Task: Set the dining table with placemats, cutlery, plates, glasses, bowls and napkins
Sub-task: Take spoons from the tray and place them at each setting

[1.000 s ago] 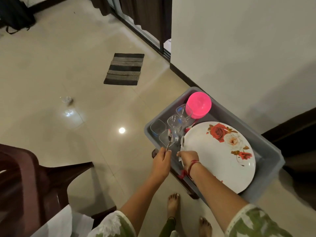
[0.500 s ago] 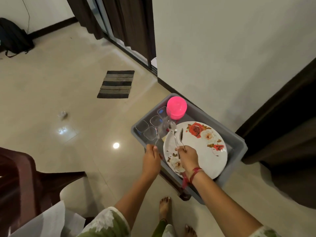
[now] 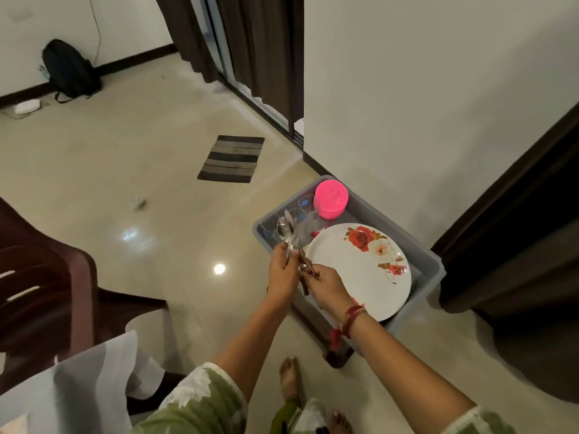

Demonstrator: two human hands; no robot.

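Note:
A grey plastic tub point(image 3: 427, 267) stands on a low stool by the wall. Inside lie white plates with red roses point(image 3: 351, 267), a stack of pink bowls point(image 3: 331, 198) and several clear glasses point(image 3: 300, 216). My left hand point(image 3: 283, 274) grips a bunch of metal spoons point(image 3: 286, 230) with the bowls pointing up, over the tub's near left corner. My right hand point(image 3: 327, 288) pinches the handles of cutlery right beside the left hand, above the plate's edge.
A dark red plastic chair point(image 3: 47, 277) stands at the left, with a white cloth point(image 3: 78, 380) on a table corner at the bottom left. A striped mat point(image 3: 230, 158) lies on the tiled floor. A black backpack point(image 3: 67, 70) leans on the far wall.
Both hands have come together over the tub's left corner. The spoons are now gathered upright in my left hand, and my right hand has brought its cutlery against them.

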